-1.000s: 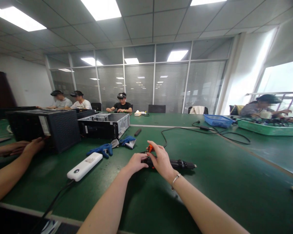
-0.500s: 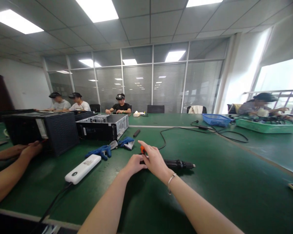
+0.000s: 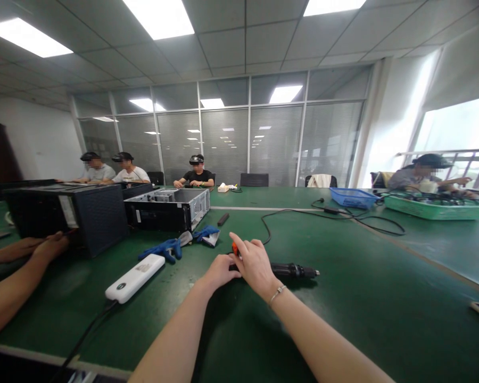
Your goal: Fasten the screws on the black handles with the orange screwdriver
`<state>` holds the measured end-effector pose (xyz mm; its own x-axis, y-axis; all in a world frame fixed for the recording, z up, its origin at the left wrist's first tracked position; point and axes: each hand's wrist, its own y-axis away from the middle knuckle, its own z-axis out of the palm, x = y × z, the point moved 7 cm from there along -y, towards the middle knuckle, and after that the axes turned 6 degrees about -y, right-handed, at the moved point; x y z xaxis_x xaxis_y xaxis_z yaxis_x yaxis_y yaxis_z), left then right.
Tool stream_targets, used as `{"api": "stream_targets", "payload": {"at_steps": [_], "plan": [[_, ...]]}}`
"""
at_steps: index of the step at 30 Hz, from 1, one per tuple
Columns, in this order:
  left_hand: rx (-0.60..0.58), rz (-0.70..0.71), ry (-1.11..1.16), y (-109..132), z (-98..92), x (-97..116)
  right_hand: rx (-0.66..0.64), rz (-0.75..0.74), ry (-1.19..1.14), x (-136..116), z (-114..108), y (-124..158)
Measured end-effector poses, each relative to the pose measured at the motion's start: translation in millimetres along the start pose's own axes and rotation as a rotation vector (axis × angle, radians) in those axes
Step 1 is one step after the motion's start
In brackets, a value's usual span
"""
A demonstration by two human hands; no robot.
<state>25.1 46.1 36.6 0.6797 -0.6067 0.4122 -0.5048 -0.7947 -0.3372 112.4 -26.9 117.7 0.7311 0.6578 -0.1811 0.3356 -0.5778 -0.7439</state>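
Observation:
A black electric screwdriver (image 3: 291,270) lies on the green table, its metal tip pointing right. My left hand (image 3: 219,274) is closed around its rear end, which the fingers mostly hide. Right above it, my right hand (image 3: 256,265) has its thumb side down at my left hand, with the index finger raised and the others bent. A small orange piece (image 3: 234,248) shows by the right fingers, which seem to pinch it; the rest of it is hidden. A black cable (image 3: 268,226) runs away behind the right hand.
On the left are a white power adapter (image 3: 135,277), blue work gloves (image 3: 163,249), an opened computer case (image 3: 163,215) and a dark case (image 3: 99,218) that a co-worker's hands (image 3: 50,247) reach into. Further off are a dark bar (image 3: 223,219), a blue basket (image 3: 353,199) and a green basket (image 3: 439,210).
My right hand has turned slightly and its wrist has shifted a little left and down. The left hand and the electric screwdriver are nearly unchanged.

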Motion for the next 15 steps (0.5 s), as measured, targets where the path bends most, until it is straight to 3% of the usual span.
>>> {"api": "stream_targets", "payload": {"at_steps": [7, 12, 15], "plan": [[0.022, -0.034, -0.089, -3.2, 4.1, -6.9, -0.014, -0.131, -0.080, -9.2, 0.4, 5.7], [0.022, -0.007, -0.041, -2.4, 6.0, -8.4, 0.028, -0.061, 0.054, -0.6, 1.0, 4.4], [0.049, -0.011, -0.058, -2.9, 6.5, -11.1, 0.025, -0.095, 0.036, -7.4, -0.4, 3.7]]}}
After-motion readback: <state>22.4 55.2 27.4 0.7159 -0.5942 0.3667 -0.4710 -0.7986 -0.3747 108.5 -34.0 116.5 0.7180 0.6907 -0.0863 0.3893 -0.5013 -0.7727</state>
